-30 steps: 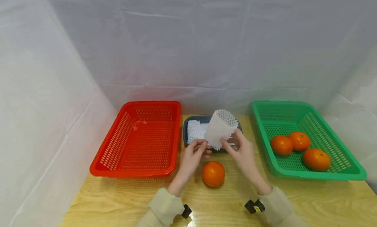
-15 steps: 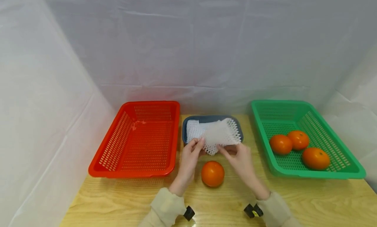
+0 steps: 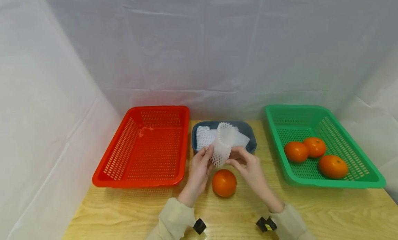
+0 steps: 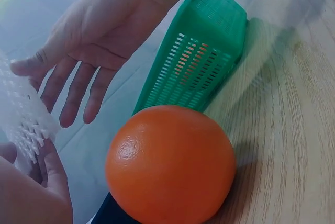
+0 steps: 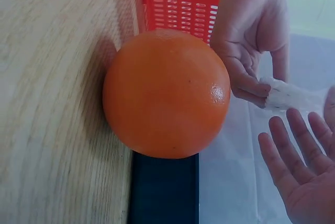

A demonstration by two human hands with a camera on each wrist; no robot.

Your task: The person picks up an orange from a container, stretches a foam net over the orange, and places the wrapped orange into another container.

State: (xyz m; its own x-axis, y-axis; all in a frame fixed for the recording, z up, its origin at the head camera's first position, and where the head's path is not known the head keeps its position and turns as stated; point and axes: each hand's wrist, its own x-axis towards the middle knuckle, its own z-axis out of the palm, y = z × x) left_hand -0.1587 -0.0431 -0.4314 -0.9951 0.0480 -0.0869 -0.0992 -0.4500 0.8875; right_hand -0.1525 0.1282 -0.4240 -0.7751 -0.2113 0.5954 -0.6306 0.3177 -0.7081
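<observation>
Beyond the orange point(image 3: 224, 183), the left hand point(image 3: 198, 168) pinched a mesh sleeve point(image 3: 220, 149), the right hand point(image 3: 252, 170) straight-fingered. Seemingly light and soft, it suited rim grips.

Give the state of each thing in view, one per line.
Left hand: pinching the foam net
Right hand: holding the foam net
Foam net: held up, mouth open
Lone orange: bare, on the table
Red basket: upright
Green basket: upright, holding three bare oranges
Blue tray: upright, holding more foam nets
</observation>
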